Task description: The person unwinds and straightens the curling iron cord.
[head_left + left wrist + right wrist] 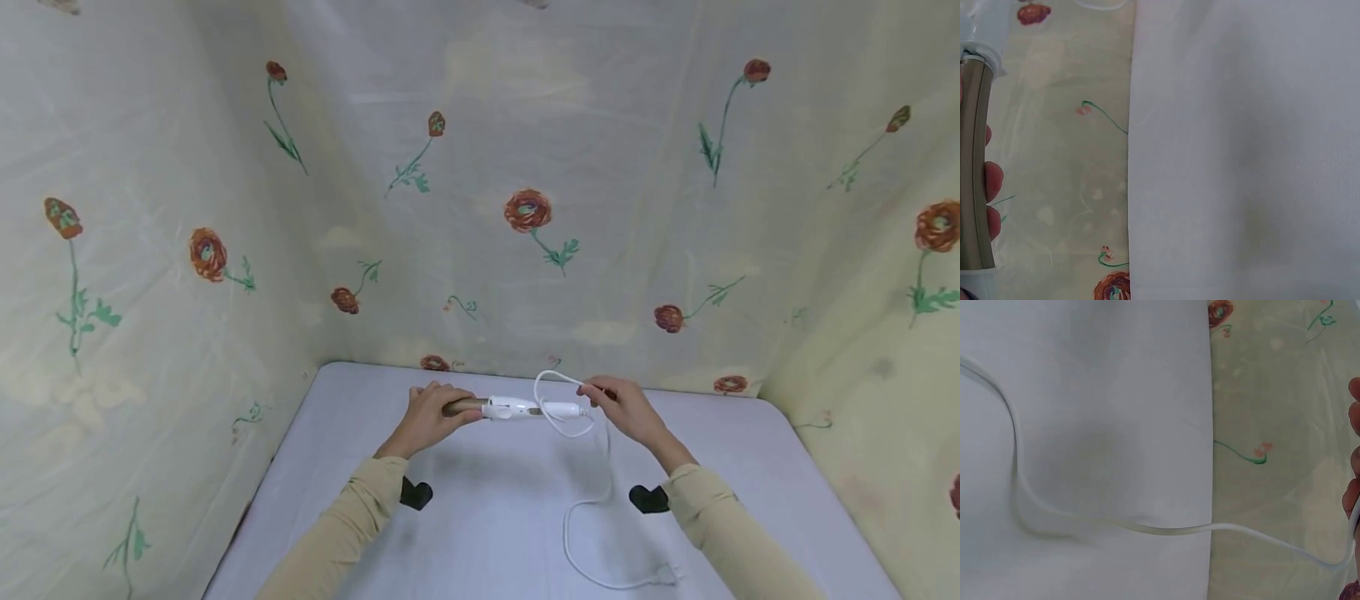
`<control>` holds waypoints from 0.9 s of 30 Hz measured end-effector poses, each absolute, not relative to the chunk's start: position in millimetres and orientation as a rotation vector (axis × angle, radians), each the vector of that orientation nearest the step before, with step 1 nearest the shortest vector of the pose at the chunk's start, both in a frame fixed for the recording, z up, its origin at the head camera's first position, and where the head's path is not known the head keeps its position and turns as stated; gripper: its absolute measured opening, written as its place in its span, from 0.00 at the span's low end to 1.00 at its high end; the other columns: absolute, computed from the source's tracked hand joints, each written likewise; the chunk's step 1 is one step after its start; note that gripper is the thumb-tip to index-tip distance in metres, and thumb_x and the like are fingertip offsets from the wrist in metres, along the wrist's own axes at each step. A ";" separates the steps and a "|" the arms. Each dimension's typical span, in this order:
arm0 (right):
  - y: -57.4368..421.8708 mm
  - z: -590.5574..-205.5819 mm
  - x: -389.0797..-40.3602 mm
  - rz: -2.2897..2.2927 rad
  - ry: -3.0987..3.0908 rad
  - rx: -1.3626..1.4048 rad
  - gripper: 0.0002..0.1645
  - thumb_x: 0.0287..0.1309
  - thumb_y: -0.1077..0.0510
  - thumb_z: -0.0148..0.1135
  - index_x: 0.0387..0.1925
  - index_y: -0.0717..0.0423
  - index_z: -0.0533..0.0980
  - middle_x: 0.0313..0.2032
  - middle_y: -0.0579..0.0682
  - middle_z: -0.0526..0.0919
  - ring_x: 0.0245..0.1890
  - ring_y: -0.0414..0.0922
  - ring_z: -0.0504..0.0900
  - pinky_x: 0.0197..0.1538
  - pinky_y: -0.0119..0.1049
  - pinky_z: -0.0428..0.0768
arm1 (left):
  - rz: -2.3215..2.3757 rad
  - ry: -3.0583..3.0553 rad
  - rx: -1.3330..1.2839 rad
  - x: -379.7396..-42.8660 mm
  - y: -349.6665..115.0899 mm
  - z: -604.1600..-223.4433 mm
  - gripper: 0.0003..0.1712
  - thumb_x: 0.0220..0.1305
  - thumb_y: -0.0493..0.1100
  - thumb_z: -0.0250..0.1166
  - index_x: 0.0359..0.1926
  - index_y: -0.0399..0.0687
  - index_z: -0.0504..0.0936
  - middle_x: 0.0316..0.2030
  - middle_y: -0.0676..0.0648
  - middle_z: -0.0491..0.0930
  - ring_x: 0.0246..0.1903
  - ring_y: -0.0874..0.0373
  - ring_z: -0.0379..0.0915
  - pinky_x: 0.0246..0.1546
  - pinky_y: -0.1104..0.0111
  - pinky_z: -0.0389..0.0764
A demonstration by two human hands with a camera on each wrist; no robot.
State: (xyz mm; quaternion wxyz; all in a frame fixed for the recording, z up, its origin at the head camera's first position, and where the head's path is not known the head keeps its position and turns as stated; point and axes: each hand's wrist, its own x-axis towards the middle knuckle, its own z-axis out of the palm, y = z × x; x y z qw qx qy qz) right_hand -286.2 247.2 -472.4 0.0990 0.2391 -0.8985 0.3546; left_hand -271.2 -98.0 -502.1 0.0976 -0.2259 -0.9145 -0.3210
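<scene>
A white curling iron (513, 408) with a bronze barrel (975, 162) is held level above the table in the head view. My left hand (435, 417) grips it by the barrel, and the left wrist view shows fingertips (994, 181) past the barrel's edge. On the other side, my right hand (626, 408) pinches the white power cord (1166, 531) near the handle's end. That cord loops around the handle, then hangs down to the table. Its plug (664, 575) lies near the right forearm.
A pale cloth-covered table (480, 525) spreads beneath both hands. Two dark heart shapes, a left one (417, 494) and a right one (648, 499), mark its surface near the sleeves. Flower-printed curtains (480, 167) enclose the back and sides.
</scene>
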 end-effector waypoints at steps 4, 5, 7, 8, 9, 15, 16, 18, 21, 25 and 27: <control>246.4 -466.7 -284.3 1.053 -2.658 0.670 0.10 0.65 0.55 0.56 0.39 0.54 0.82 0.29 0.51 0.81 0.28 0.39 0.73 0.30 0.30 0.71 | -0.942 -2.718 -0.672 -272.0 -97.3 -503.9 0.24 0.55 0.65 0.63 0.49 0.62 0.83 0.41 0.60 0.83 0.37 0.63 0.66 0.41 0.63 0.51; 246.0 -465.1 -283.3 1.055 -2.655 0.666 0.10 0.65 0.55 0.57 0.39 0.54 0.82 0.29 0.49 0.81 0.28 0.39 0.73 0.30 0.30 0.71 | -0.935 -2.717 -0.671 -272.3 -97.2 -504.5 0.24 0.55 0.65 0.63 0.49 0.62 0.83 0.41 0.59 0.83 0.38 0.63 0.67 0.41 0.63 0.52; 245.1 -461.9 -281.4 1.056 -2.638 0.670 0.09 0.64 0.55 0.57 0.39 0.53 0.82 0.29 0.47 0.81 0.27 0.37 0.73 0.30 0.30 0.72 | -0.922 -2.722 -0.661 -272.6 -97.1 -505.8 0.25 0.55 0.66 0.62 0.49 0.62 0.83 0.41 0.59 0.83 0.38 0.63 0.66 0.41 0.62 0.52; 244.5 -459.8 -279.8 1.061 -2.631 0.668 0.09 0.64 0.55 0.58 0.39 0.53 0.82 0.29 0.47 0.81 0.27 0.37 0.73 0.30 0.30 0.72 | -0.916 -2.719 -0.657 -272.7 -96.9 -506.3 0.25 0.55 0.66 0.62 0.49 0.62 0.83 0.40 0.59 0.83 0.37 0.63 0.67 0.41 0.62 0.52; 244.0 -457.9 -278.4 1.065 -2.628 0.667 0.09 0.64 0.54 0.58 0.39 0.52 0.82 0.29 0.46 0.81 0.27 0.37 0.73 0.31 0.30 0.72 | -0.910 -2.720 -0.652 -272.8 -96.7 -506.7 0.25 0.55 0.67 0.62 0.48 0.62 0.83 0.39 0.59 0.83 0.37 0.63 0.66 0.41 0.62 0.52; 240.5 -447.3 -267.1 1.115 -2.654 0.636 0.12 0.64 0.50 0.57 0.40 0.51 0.82 0.33 0.48 0.84 0.26 0.37 0.71 0.30 0.30 0.71 | -0.854 -2.704 -0.604 -273.7 -95.3 -508.2 0.25 0.55 0.67 0.62 0.47 0.60 0.83 0.37 0.57 0.83 0.37 0.61 0.67 0.40 0.62 0.52; 240.0 -446.2 -265.0 1.119 -2.657 0.635 0.12 0.64 0.50 0.57 0.40 0.51 0.82 0.34 0.49 0.85 0.26 0.37 0.71 0.30 0.30 0.71 | -0.846 -2.692 -0.594 -274.0 -95.1 -508.4 0.25 0.55 0.66 0.62 0.47 0.59 0.83 0.37 0.56 0.83 0.37 0.60 0.68 0.40 0.61 0.52; 239.2 -444.7 -261.0 1.137 -2.656 0.642 0.13 0.64 0.50 0.57 0.41 0.52 0.82 0.34 0.51 0.85 0.25 0.36 0.71 0.29 0.29 0.71 | -0.841 -2.673 -0.574 -274.5 -94.6 -508.1 0.25 0.54 0.66 0.63 0.47 0.58 0.83 0.37 0.55 0.83 0.37 0.59 0.68 0.40 0.61 0.52; 237.4 -443.8 -253.7 1.159 -2.638 0.652 0.12 0.64 0.51 0.58 0.41 0.53 0.83 0.34 0.51 0.86 0.25 0.35 0.72 0.29 0.29 0.72 | -0.849 -2.642 -0.549 -275.3 -93.8 -507.4 0.24 0.54 0.64 0.65 0.47 0.57 0.84 0.37 0.54 0.84 0.37 0.58 0.69 0.39 0.60 0.52; 232.7 -446.0 -242.5 1.168 -2.618 0.640 0.10 0.64 0.52 0.58 0.39 0.51 0.83 0.32 0.47 0.84 0.24 0.34 0.69 0.28 0.29 0.70 | -0.866 -2.628 -0.517 -276.9 -92.1 -505.7 0.24 0.54 0.64 0.65 0.47 0.58 0.84 0.38 0.53 0.84 0.37 0.57 0.70 0.39 0.60 0.52; 229.9 -448.7 -236.2 1.169 -2.619 0.627 0.10 0.64 0.52 0.58 0.37 0.50 0.83 0.31 0.45 0.84 0.23 0.34 0.68 0.27 0.29 0.69 | -0.874 -2.627 -0.500 -278.1 -91.1 -504.7 0.24 0.54 0.64 0.64 0.47 0.58 0.83 0.39 0.53 0.84 0.39 0.56 0.71 0.39 0.60 0.51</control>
